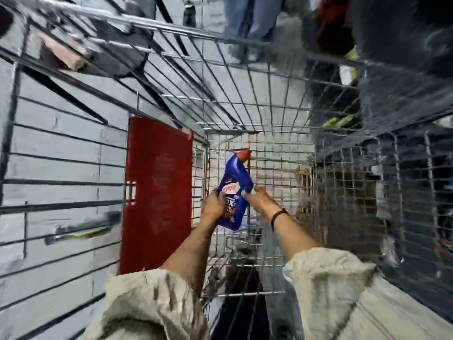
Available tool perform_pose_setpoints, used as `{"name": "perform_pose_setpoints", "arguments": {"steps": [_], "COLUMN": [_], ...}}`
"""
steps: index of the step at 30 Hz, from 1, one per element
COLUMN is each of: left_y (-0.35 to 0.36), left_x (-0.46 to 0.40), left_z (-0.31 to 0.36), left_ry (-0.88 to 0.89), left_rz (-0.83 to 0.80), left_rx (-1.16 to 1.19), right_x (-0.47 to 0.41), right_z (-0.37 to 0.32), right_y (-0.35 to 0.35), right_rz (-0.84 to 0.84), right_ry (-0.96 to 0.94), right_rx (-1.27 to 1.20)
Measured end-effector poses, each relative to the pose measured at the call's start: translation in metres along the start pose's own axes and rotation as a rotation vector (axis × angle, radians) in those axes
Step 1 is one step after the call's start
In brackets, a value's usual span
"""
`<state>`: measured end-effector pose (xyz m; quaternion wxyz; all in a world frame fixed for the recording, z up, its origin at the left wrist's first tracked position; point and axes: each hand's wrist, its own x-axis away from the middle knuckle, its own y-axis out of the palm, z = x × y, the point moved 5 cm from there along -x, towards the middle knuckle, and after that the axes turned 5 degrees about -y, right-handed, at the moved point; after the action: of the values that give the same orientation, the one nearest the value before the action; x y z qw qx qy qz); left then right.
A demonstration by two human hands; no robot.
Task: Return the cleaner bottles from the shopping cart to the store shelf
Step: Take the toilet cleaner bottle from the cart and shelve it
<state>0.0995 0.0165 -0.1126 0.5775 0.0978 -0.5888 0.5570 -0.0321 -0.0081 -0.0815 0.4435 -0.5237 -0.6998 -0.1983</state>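
Note:
A blue cleaner bottle (235,177) with a red cap and a red-and-white label is held up inside the wire shopping cart (269,153), its cap pointing away from me. My left hand (213,206) grips the bottle's lower left side. On the bottle's right edge, my right hand (260,199) grips with its fingers; a black band sits on that wrist. Both arms reach down into the cart from cream fleece sleeves. The picture is blurred by motion. No store shelf is clearly visible.
A red flap panel (158,192) stands on the cart's left inner side. Wire mesh walls enclose the basket on all sides. A person's legs in jeans (247,18) stand beyond the cart's far end. Dark goods and green items (340,121) lie at the right.

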Motion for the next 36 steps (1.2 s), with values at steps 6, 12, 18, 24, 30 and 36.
{"name": "perform_pose_setpoints", "arguments": {"steps": [6, 12, 18, 24, 30, 36], "left_y": [0.001, -0.011, -0.03, -0.023, 0.015, 0.068], "left_x": [0.003, 0.076, 0.172, 0.307, 0.435, 0.526], "left_z": [0.013, 0.049, 0.105, 0.139, 0.15, 0.171], "left_ry": [-0.081, -0.135, 0.048, 0.379, 0.743, 1.124], "left_rz": [-0.147, -0.428, -0.44, -0.408, -0.464, -0.631], "left_rx": [0.136, 0.446, 0.456, 0.464, 0.405, 0.287], "right_x": [0.001, 0.058, 0.16, 0.303, 0.425, 0.511], "right_z": [0.012, -0.002, -0.025, -0.005, 0.055, 0.124], "right_y": [0.012, -0.04, -0.105, -0.166, -0.206, -0.248], "right_rz": [-0.002, -0.105, -0.02, 0.168, 0.471, 0.812], "right_ry": [0.075, 0.166, 0.006, -0.309, -0.507, -0.611], "right_rx": [-0.168, -0.459, -0.582, -0.641, -0.618, -0.605]}}
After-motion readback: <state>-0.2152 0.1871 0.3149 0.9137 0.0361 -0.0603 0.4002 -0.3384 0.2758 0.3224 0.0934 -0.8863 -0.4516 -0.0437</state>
